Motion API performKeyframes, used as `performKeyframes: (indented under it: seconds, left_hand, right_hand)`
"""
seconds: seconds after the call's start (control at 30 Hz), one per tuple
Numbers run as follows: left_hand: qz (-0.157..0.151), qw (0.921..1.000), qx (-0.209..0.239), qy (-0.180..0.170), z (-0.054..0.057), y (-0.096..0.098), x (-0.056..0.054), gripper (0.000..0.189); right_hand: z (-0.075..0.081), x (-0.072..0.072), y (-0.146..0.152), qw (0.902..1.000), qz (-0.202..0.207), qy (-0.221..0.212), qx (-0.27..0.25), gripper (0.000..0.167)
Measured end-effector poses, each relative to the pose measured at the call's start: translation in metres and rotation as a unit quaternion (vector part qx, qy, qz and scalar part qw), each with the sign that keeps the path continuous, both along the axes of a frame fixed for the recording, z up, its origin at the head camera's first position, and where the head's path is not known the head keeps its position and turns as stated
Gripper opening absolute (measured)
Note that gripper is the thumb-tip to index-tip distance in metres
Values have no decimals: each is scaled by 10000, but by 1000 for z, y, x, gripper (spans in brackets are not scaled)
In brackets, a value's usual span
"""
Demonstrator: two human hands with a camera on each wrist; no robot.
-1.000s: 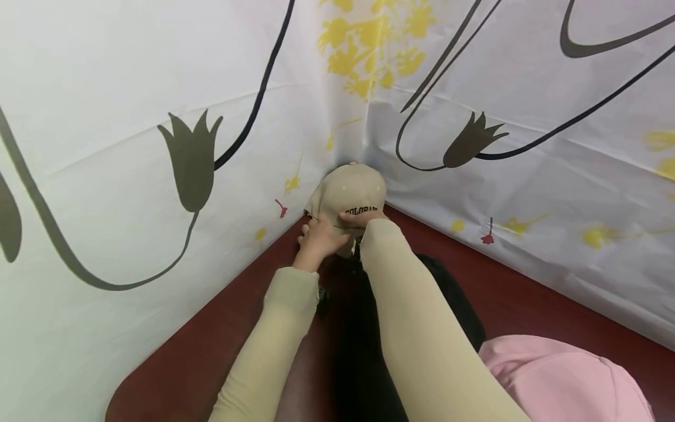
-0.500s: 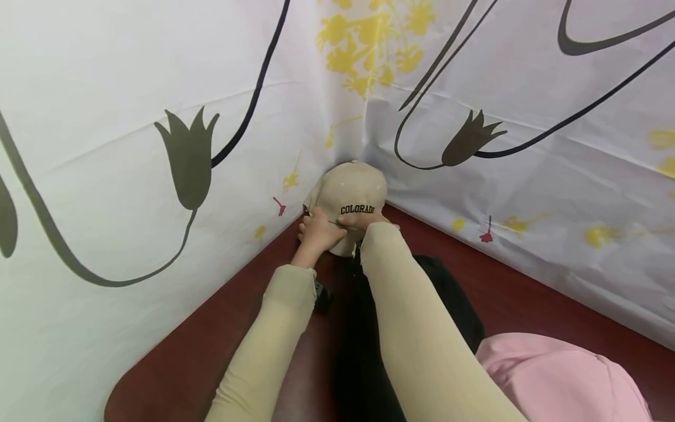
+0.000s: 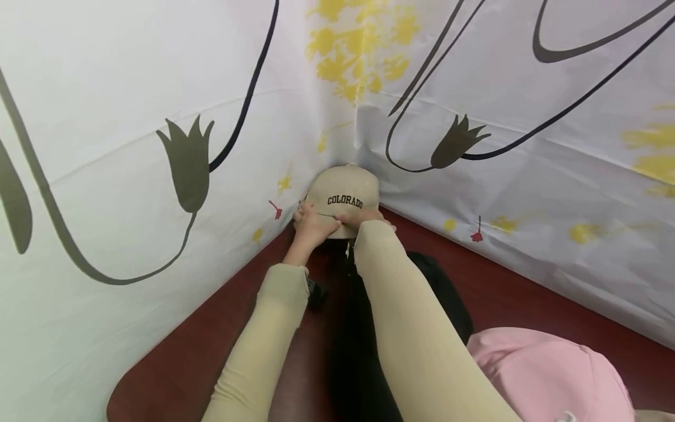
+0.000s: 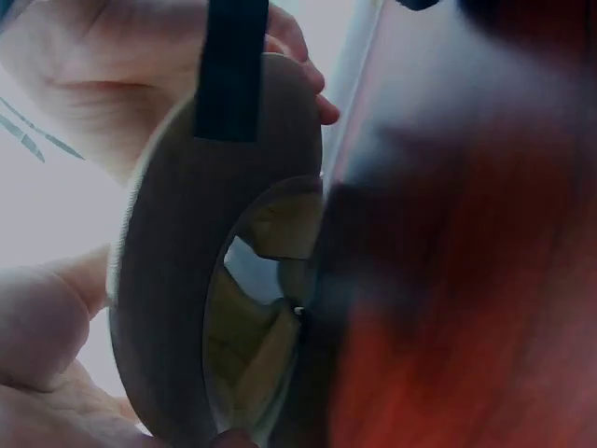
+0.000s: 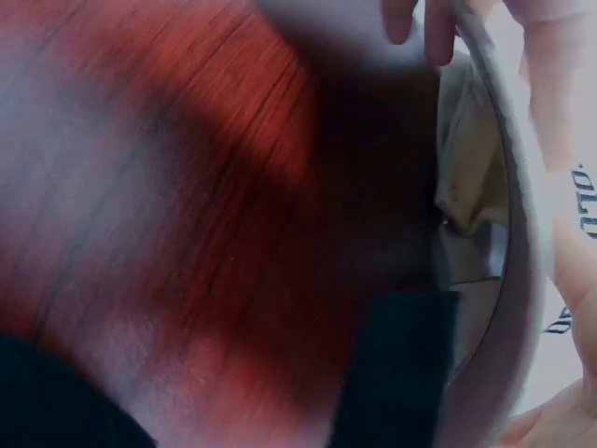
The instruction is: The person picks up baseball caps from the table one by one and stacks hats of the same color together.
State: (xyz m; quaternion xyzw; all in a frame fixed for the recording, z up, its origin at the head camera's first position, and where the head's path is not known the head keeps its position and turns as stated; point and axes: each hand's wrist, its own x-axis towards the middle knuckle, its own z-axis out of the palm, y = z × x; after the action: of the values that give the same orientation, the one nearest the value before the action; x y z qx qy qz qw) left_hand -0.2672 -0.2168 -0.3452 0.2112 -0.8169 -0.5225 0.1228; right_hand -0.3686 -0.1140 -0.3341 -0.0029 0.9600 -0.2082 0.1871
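Note:
A beige baseball cap with dark COLORADO lettering stands in the far corner, its front toward me. My left hand grips the left side of its brim, thumb on top. My right hand grips the right side, the two thumbs close together near the brim's middle. In the left wrist view, the brim's underside and the hollow inside of the crown show, with fingers at both ends of the brim. The brim edge appears at the right of the right wrist view, over the red-brown surface.
A pink cap lies at the lower right. Beside it, partly behind my right arm, is a black item. White walls with printed flowers meet behind the beige cap. The red-brown tabletop has a rounded left corner.
The beige cap has been turned and its brim raised, so the lettering now shows whole. Both hands have stayed on the brim and shifted slightly left in view.

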Motion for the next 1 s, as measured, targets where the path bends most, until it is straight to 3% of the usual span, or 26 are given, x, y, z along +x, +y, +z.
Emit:
performKeyframes:
  seconds: [0.07,0.17,0.27,0.4,0.53,0.73,0.9,1.0]
  left_hand:
    - [-54,10000,59,-27,1,-5,0,80]
    - [-154,9998,150,-43,4,-11,-1,80]
    - [-277,9994,194,25,8,-18,-1,81]
    - [-409,9989,23,233,17,-28,2,82]
    - [-484,9965,-378,559,32,-39,8,82]
    - [-641,9870,-1065,1015,54,-52,22,84]
    - [-770,9821,-1241,1192,67,-60,39,87]
    - [-822,9793,-1317,1303,73,-63,50,88]
  right_hand:
    - [6,5,-4,9998,-159,129,24,107]
    - [16,15,-10,9969,-638,208,-413,104]
    - [28,25,-16,9940,-750,450,-656,99]
    - [47,37,-21,9944,-463,781,-546,90]
    - [64,49,-23,9906,-238,909,-995,83]
    - [84,63,-22,9719,128,1236,-2000,69]
    - [95,69,-24,9509,291,1228,-2824,58]
    - [99,70,-21,9457,325,1146,-3025,61]
